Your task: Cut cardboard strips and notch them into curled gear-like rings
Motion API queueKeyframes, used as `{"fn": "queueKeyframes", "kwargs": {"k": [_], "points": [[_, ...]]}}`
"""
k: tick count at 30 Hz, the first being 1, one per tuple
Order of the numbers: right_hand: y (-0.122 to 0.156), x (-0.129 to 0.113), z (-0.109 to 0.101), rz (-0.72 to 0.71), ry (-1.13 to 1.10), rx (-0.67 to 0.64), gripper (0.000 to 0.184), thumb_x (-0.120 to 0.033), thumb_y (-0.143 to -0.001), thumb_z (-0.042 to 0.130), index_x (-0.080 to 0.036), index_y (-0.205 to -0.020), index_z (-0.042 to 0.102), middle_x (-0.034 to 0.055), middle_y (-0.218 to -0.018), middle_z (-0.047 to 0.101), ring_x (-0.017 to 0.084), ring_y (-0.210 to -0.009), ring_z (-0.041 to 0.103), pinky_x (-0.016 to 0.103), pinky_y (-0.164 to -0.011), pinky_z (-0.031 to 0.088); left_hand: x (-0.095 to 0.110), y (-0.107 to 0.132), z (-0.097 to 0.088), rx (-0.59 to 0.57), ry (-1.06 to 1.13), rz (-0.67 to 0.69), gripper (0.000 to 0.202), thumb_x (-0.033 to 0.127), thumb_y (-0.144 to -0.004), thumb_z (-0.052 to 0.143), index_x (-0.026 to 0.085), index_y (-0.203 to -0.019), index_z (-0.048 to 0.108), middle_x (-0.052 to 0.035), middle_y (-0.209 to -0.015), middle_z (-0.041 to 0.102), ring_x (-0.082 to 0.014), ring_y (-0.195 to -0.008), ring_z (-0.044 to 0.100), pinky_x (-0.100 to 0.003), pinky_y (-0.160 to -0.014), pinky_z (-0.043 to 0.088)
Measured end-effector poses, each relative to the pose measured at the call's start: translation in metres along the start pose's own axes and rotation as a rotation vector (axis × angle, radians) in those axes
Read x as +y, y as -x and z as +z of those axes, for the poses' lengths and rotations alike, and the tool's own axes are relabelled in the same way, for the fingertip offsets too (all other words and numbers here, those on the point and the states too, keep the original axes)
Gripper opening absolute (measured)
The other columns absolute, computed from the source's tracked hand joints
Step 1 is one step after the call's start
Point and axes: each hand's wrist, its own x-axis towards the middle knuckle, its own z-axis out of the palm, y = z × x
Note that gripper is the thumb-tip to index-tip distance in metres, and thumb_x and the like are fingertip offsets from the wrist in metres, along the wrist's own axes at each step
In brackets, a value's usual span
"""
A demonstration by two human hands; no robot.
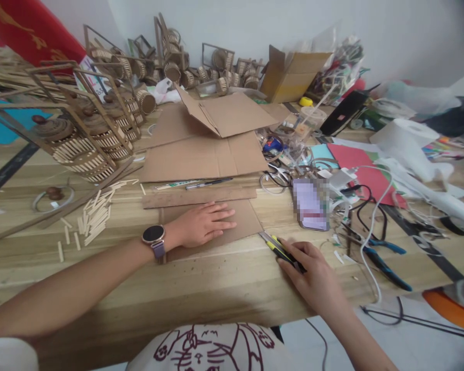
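My left hand lies flat, fingers stretched out, on a piece of brown cardboard on the wooden table. My right hand is wrapped round a yellow and black utility knife. Its blade is out and points up and left, with the tip close to the cardboard's right corner; whether it touches, I cannot tell. A narrow brown strip runs along the far edge of the cardboard, just beyond my left hand. Farther back, a pen lies in front of larger cardboard sheets.
Small wooden sticks are scattered on the left, near several slatted lantern-like baskets. At right lie a phone, a white cable and blue-handled pliers. An open cardboard box stands at the back.
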Motion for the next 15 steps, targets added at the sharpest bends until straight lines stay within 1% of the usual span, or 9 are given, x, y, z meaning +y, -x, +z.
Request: {"fn": "queueKeyframes", "kwargs": {"k": [4,8,15], "points": [[-0.008,-0.002,0.002,0.018,0.006,0.017,0.041,-0.036,-0.087,0.055,-0.021,-0.123,0.068,0.0101,-0.098,0.063,0.027,-0.094,0.062,0.042,-0.085,0.053,0.0,-0.002,0.002,0.026,0.004,-0.03,0.043,0.037,-0.106,0.028,0.031,-0.145,0.045,0.0024,-0.158,0.035,-0.0213,-0.148,0.024,-0.042,-0.121,0.016],[-0.017,0.0,0.003,0.02,0.037,0.021,0.04,-0.036,-0.087,0.056,-0.022,-0.122,0.068,0.0103,-0.099,0.064,0.027,-0.094,0.062,0.043,-0.085,0.052,0.0,-0.005,0.004,0.039,0.013,-0.068,0.044,0.039,-0.106,0.026,0.031,-0.145,0.045,0.0021,-0.158,0.034,-0.0205,-0.148,0.022,-0.042,-0.121,0.015],[-0.017,0.002,0.001,-0.007,0.042,0.019,0.041,-0.036,-0.087,0.055,-0.017,-0.12,0.069,0.0119,-0.099,0.063,0.027,-0.092,0.062,0.042,-0.084,0.053,0.001,-0.006,0.005,0.048,0.022,-0.092,0.043,0.038,-0.106,0.028,0.032,-0.144,0.046,0.0035,-0.157,0.035,-0.0198,-0.147,0.025,-0.041,-0.12,0.016]]}}
